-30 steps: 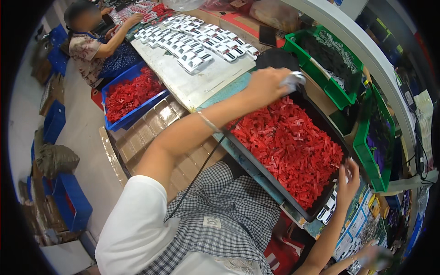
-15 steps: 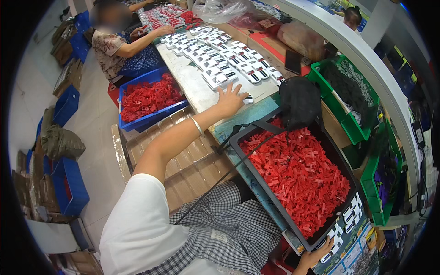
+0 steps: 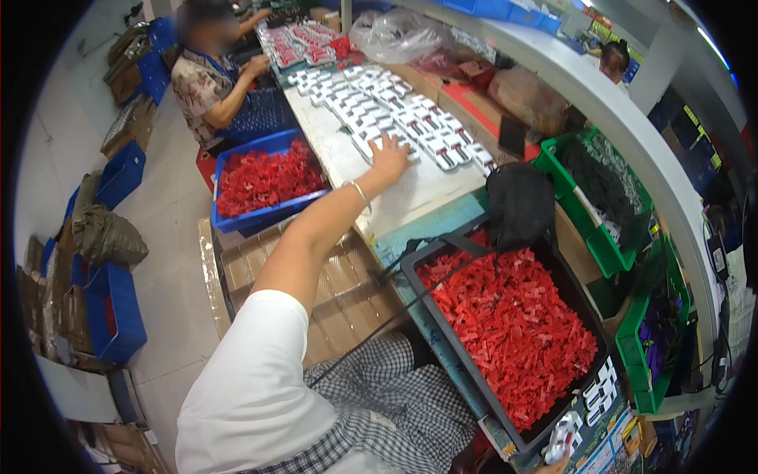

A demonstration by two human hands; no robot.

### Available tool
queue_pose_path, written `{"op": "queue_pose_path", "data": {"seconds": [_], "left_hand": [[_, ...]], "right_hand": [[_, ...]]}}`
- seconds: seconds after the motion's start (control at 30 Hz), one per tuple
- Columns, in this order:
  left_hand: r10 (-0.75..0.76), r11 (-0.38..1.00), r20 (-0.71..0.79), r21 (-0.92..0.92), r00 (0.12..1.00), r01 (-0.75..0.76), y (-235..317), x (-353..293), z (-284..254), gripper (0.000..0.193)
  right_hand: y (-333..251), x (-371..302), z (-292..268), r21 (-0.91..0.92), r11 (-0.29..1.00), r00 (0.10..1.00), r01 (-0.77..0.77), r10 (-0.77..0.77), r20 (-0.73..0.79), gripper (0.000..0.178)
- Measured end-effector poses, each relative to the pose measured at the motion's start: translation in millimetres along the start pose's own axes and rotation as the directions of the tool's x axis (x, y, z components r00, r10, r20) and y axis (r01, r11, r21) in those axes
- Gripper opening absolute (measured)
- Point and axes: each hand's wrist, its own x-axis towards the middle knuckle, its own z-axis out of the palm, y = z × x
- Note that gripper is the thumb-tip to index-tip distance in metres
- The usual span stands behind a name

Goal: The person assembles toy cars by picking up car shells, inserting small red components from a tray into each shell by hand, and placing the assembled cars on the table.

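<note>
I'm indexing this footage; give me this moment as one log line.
left hand: on white pieces in rows; right hand: partly out of frame, at silvery piece; black tray: filled with red pieces

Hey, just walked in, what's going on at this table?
The person's left hand is at the near end of the rows of white pieces on the table. Their right hand, cut off by the lower edge, is at a shiny whitish piece beside a black tray full of red pieces. A co-worker is farther up the table.
</note>
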Motion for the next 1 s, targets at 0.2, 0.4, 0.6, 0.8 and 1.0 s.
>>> {"op": "queue_pose_path", "data": {"seconds": [0.2, 0.4, 0.6, 0.8, 1.0], "left_hand": [[0.501, 0.507, -0.346, -0.626, 0.793, -0.593, 134.0, -36.0, -142.8, 0.043], [0.839, -0.262, -0.457, -0.815, 0.295, -0.517, 264.4, -158.3, -227.2, 0.068], [0.857, -0.228, -0.237, -0.971, 0.458, -0.076, 319.7, -157.2, -143.9, 0.03], [0.58, -0.191, 0.368, -0.806, 0.727, 0.56, 314.1, -139.2, -133.4, 0.024], [0.517, -0.341, 0.361, -0.745, 0.776, 0.573, 321.3, -133.2, -115.9, 0.024]], "right_hand": [[-105.0, -18.5, -20.1, 0.057, 0.998, 0.985, -0.002, 0.012, -0.172, 0.043], [-186.3, -15.6, 53.3, 0.44, 0.761, 0.743, 0.477, -0.616, 0.26, 0.029], [-234.6, -15.9, 105.6, 0.52, 0.764, 0.612, 0.383, -0.631, 0.476, 0.023], [-186.6, 2.9, 130.0, 0.085, 0.459, 0.263, 0.884, -0.641, 0.721, 0.023], [-210.1, 5.2, 133.0, 0.133, 0.482, 0.34, 0.866, -0.763, 0.55, 0.013]]}}
